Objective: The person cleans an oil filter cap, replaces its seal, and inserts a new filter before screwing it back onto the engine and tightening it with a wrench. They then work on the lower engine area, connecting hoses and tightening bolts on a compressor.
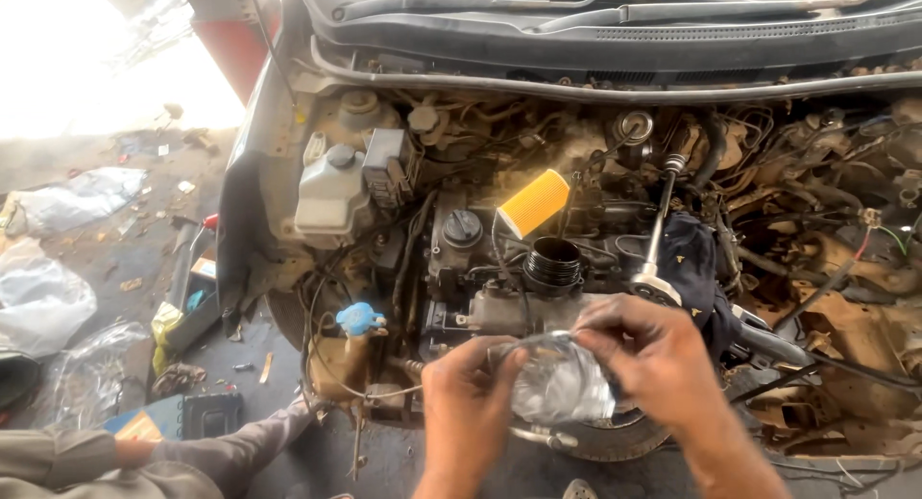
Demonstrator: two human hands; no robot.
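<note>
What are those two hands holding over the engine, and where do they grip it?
A clear plastic bag. The left hand and the right hand each pinch its top edge, one at either side.

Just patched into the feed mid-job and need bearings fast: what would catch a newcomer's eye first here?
First, the bright yellow filter element propped at an angle in the middle of the open engine bay, just above a black ribbed cap. Low in the frame, the left hand and right hand together pinch a crumpled clear plastic bag. A ratchet wrench stands to the right.
</note>
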